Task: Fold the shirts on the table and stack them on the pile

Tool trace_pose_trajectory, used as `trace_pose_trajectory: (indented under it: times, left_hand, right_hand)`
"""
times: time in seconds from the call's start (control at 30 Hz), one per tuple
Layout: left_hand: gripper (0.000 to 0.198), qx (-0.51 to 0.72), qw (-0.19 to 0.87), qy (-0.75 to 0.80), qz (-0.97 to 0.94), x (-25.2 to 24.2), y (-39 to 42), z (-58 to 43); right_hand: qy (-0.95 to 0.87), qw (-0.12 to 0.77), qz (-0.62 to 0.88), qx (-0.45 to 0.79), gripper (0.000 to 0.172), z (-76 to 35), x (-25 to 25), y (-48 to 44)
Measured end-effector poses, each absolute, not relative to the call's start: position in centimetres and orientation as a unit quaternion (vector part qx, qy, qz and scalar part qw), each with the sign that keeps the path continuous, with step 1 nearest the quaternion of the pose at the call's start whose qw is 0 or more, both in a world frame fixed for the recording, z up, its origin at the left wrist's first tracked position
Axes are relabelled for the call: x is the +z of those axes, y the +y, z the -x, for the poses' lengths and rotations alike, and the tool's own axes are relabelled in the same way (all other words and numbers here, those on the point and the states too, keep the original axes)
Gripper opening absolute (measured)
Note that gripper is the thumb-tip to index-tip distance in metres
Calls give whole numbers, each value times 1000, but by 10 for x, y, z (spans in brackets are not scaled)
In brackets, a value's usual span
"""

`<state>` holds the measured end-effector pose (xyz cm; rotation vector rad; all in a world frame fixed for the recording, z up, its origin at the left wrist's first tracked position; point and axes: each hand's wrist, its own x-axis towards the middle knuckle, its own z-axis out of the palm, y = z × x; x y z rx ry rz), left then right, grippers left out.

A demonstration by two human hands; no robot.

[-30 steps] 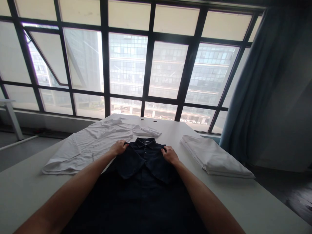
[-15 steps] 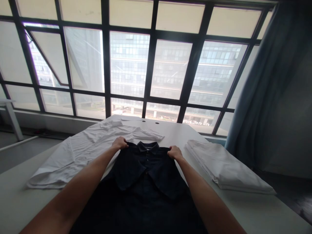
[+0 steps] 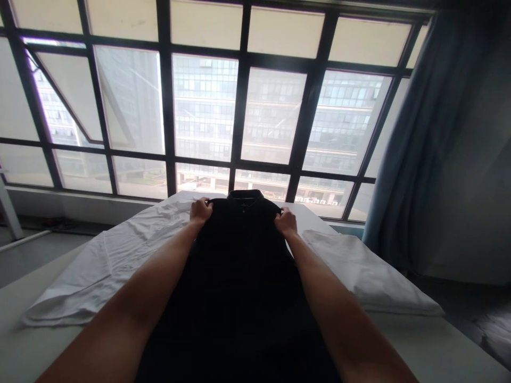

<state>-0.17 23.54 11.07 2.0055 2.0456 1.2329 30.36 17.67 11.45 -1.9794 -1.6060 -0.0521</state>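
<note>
A dark button-up shirt (image 3: pixel 241 276) hangs stretched out in front of me, collar at the top and facing me. My left hand (image 3: pixel 201 210) pinches it at the left shoulder; my right hand (image 3: pixel 286 220) grips the opposite shoulder. Both hands are closed on the cloth, arms reaching forward. The lower part of the shirt runs out of the bottom of the picture, and its folds are too dark to make out. To the left, a white garment (image 3: pixel 115 260) lies spread and wrinkled on the table. At the right rests a folded white cloth (image 3: pixel 371 271).
The pale table (image 3: pixel 431 340) stretches away toward a large window with dark frames (image 3: pixel 235 111); one pane at the left is tilted out. A blue-grey curtain (image 3: pixel 415 149) hangs at the right. A white table leg (image 3: pixel 10 207) stands at the far left.
The dark shirt has been raised, its collar now higher and against the window's lower edge. Its front hangs straighter. Both hands have moved up a little, still holding the shoulders.
</note>
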Motion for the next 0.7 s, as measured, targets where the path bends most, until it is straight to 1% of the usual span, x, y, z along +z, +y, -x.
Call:
trace_pose_trajectory:
  times: [0.07,0.13,0.27,0.4,0.53,0.7]
  left_hand:
    - [58,339,30,657,-672,97,233,-1]
    - [64,273,45,651,-707,77,222,2]
    - [57,204,41,601,-771,38,174,22]
    - [57,133,24,603,-786,21,113,52]
    - [56,99,53,639,-761,25,60,76]
    - [49,57,133,681,-718,37,10,81]
  right_hand:
    - [-620,255,742,6,53,-300,106,175]
    - [-650,205,731,40,55,-296,89,164]
    - [-694,132,703,78,48,-300,45,116]
    - [-690,89,716,55,56,-324,20,66]
    - [-651,95,748,91,58,-353,21,28]
    - [-582,159,762,236,54,-368,26,-13]
